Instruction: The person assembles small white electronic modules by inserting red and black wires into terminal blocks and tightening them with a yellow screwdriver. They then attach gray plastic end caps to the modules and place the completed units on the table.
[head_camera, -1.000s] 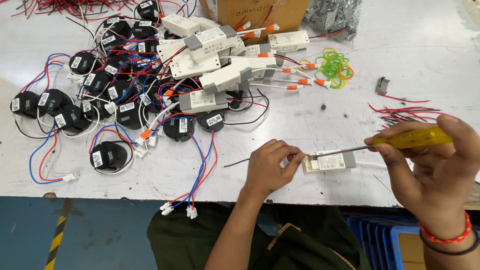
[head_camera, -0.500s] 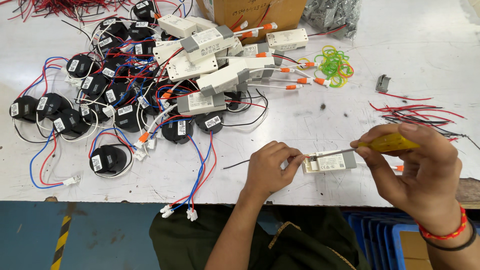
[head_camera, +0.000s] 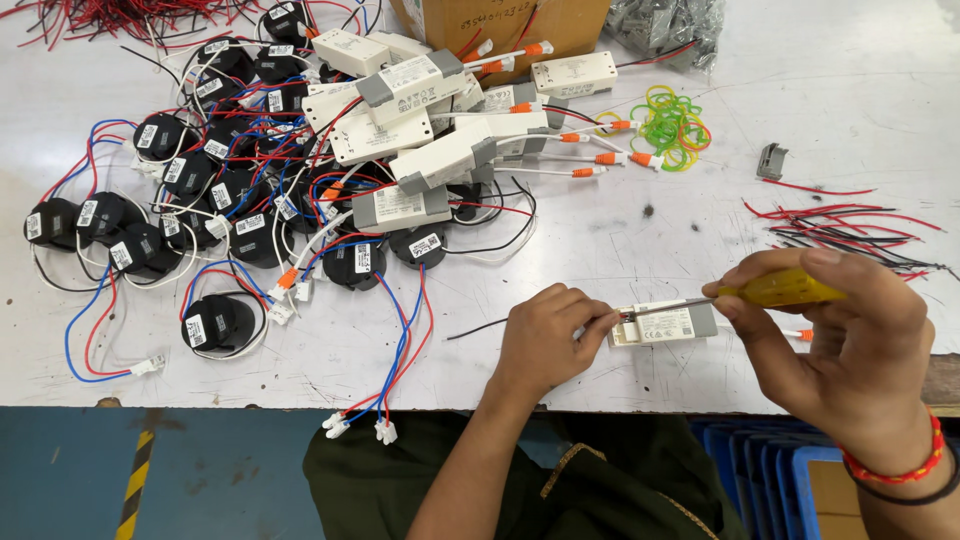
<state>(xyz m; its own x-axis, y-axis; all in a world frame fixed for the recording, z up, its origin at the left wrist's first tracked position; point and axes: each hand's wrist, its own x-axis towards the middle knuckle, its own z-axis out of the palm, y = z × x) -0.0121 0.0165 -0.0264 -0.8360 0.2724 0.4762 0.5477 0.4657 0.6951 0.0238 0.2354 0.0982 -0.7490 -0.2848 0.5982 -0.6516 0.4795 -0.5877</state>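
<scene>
Right hand (head_camera: 850, 350) grips yellow-handled screwdriver (head_camera: 775, 290), tip at small white rectangular plastic driver box (head_camera: 665, 325) near front table edge. Left hand (head_camera: 545, 340) pinches thin black wire (head_camera: 480, 328) at box's left end.

Right hand (head_camera: 850, 350) grips yellow-handled screwdriver (head_camera: 740, 295), tip at left end of white driver box (head_camera: 665, 324). Left hand (head_camera: 545, 335) pinches black wire (head_camera: 478, 329) there. Pile of black round modules (head_camera: 215, 200) at 10 o'clock.

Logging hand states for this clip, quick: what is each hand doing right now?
Left hand: closed, pinching a thin wire at the end of the small white driver box.
Right hand: closed on a yellow-handled screwdriver.
</scene>
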